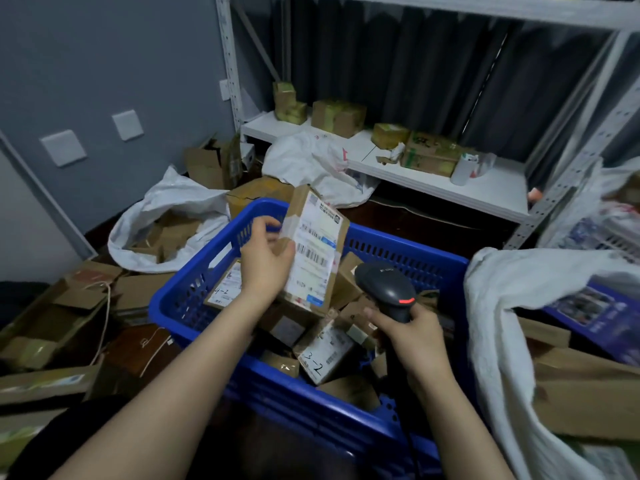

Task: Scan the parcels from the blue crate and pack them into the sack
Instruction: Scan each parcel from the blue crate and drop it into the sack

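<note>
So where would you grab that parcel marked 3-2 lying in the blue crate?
Probably from above, pinching across its two long edges: the parcel marked 3-2 lies label-up and tilted on the heap in the blue crate, so its top face and upper edges are exposed.

Both bare forearms reach forward from the bottom of the view. The left hand (266,252) is raised, its fingers and thumb curled round the edge of a parcel (317,244). The right hand (414,337), lower, grips the handle of a scanner (386,287).
</note>
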